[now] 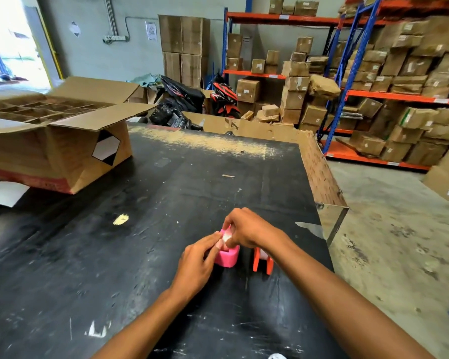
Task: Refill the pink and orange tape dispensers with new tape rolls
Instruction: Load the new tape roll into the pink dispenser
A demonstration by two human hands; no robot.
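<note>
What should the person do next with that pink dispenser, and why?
Probably press the pale tape roll fully down into the pink dispenser. Both the left hand and right hand pinch it at the dispenser's top, so it seems not yet seated. The orange dispenser waits beside it.

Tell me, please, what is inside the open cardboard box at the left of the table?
The open cardboard box holds a grid of cardboard dividers. The compartments look dark; whether anything sits in them cannot be seen from this angle.
</note>
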